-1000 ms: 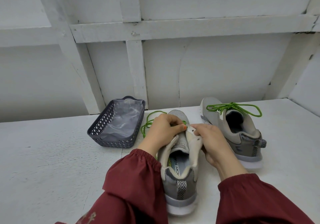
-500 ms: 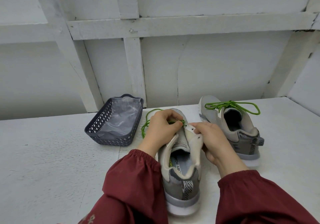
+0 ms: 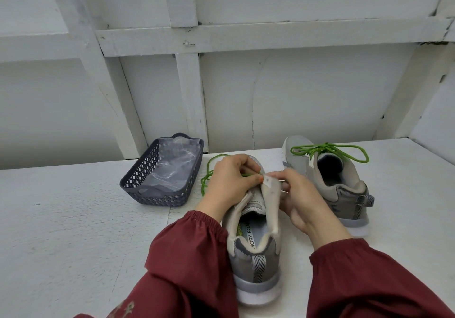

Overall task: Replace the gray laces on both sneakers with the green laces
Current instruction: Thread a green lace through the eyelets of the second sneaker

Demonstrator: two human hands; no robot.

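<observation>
A gray sneaker stands in front of me, heel toward me, its tongue area open. My left hand pinches the green lace at the eyelets near the shoe's front; the lace loops out to the left onto the table. My right hand holds the right eyelet flap of this sneaker, folded outward. A second gray sneaker stands to the right, laced with a green lace tied in a loose bow.
A dark plastic basket holding a clear plastic bag sits at the left rear. The white table ends at a white panelled wall behind the shoes.
My left hand has shifted slightly right toward the eyelet flap with the lace. The view has tilted a little; both sneakers stay where they were.
</observation>
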